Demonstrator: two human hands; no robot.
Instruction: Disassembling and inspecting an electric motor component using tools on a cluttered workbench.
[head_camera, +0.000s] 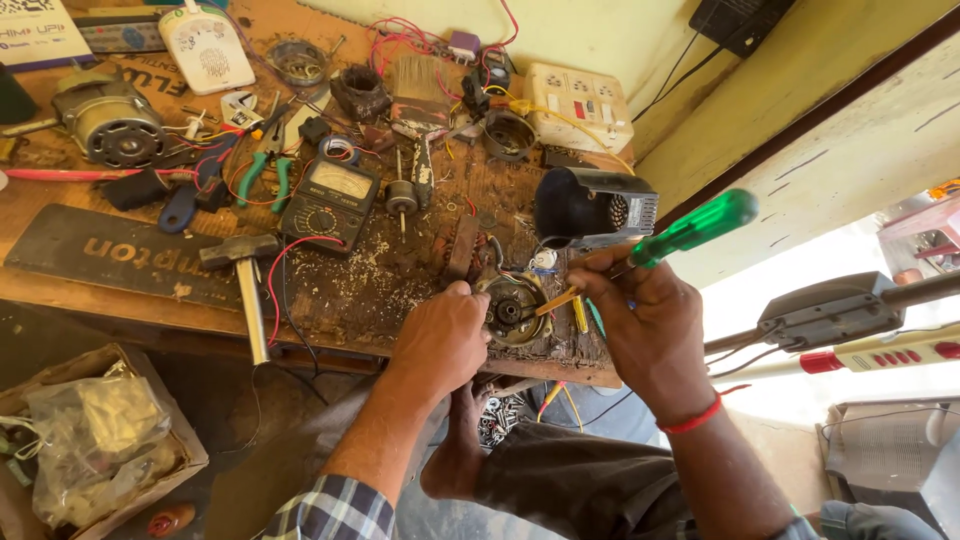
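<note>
My left hand (440, 335) grips the side of a small round motor part (512, 312) lying at the front edge of a worn wooden workbench (350, 290). My right hand (640, 320) is closed around a screwdriver with a green translucent handle (695, 228); its shaft slants down toward the part's centre. A black motor housing (590, 205) stands just behind the part. A red thread band circles my right wrist.
Further back lie a hammer (245, 275), a black multimeter (332, 200), green-handled pliers (265, 165), a brush (418, 95), a grey motor (110, 125) and a white socket board (578, 105). A cardboard box with a plastic bag (95, 445) sits on the floor left.
</note>
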